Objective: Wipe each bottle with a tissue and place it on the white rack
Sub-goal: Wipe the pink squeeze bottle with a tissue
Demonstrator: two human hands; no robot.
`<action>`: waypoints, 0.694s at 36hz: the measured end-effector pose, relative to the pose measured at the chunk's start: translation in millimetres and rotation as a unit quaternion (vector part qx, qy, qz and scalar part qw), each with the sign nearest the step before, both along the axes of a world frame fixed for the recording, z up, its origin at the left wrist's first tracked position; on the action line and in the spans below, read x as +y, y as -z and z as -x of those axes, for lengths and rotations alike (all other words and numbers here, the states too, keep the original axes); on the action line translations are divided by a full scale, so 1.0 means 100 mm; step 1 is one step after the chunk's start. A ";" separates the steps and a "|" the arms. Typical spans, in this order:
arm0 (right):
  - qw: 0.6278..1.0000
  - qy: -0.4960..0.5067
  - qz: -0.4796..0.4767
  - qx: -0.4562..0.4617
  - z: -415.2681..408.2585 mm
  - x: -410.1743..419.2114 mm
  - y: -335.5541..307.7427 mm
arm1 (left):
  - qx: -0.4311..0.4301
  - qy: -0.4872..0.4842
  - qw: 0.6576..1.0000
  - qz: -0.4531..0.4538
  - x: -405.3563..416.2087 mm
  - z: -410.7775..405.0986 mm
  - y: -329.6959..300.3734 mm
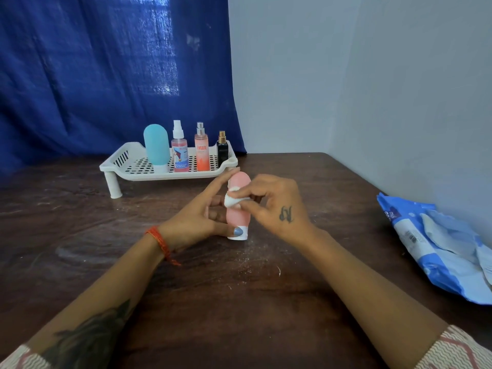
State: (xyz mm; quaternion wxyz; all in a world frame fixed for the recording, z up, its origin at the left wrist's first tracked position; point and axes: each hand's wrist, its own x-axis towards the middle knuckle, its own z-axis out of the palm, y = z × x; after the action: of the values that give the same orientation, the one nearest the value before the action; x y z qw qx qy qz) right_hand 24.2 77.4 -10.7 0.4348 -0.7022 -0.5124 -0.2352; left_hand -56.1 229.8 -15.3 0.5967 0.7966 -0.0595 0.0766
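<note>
A: Where is the pink bottle (237, 206) right now?

B: It stands upright on its white cap on the dark wooden surface (266, 288), just in front of the white rack (170, 166), not on it.

A: Who has hold of it?

B: The left hand (197, 222) steadies it from the left. Its thumb presses against the base by the cap, and its fingers (221, 182) reach up along the far side, fairly straight, with the forefinger near the bottle's rounded top.

A: And the other hand?

B: The right hand (277, 206) has its fingers curled together, pinching a small wad of white tissue (231, 200) against the bottle's front, about halfway up.

A: What is already on the rack?

B: Four bottles in a row along its back right part. From the left: a blue bottle (156, 145) standing on its white cap, a pink spray bottle (180, 153) with a white nozzle, an orange spray bottle (201, 153) marked "ENGAGE", and a small black bottle (222, 150) with a gold top.

A: Anything else around?

B: A blue and white tissue pack (436, 246) lies at the right edge of the surface, well apart from the hands. A blue curtain (106, 62) hangs behind the rack, beside a pale wall (372, 75). The left wrist carries an orange thread band (159, 241).
</note>
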 end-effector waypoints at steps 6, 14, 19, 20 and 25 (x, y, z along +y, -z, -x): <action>0.989 -0.060 0.136 0.015 0.00 -0.05 -0.05 | 0.003 0.001 1.000 -0.013 0.03 0.01 0.00; 0.986 -0.067 0.150 0.023 0.03 -0.04 -0.04 | -0.014 -0.002 1.000 -0.022 0.01 0.00 0.00; 0.994 0.020 0.080 -0.076 0.05 0.05 0.00 | -0.026 0.004 1.000 -0.001 -0.01 0.00 -0.01; 0.993 0.040 0.057 -0.092 0.04 0.07 0.01 | -0.028 0.004 1.000 0.000 -0.02 0.00 -0.01; 0.992 0.104 -0.012 -0.072 0.00 0.13 0.01 | -0.022 0.001 1.000 -0.017 -0.01 -0.02 0.02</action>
State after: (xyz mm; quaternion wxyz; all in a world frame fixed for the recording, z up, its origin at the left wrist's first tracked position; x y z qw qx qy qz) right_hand 24.0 90.9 -11.4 0.3785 -0.7277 -0.4635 -0.3353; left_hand -54.5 228.5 -16.8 0.5820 0.8044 -0.0749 0.0926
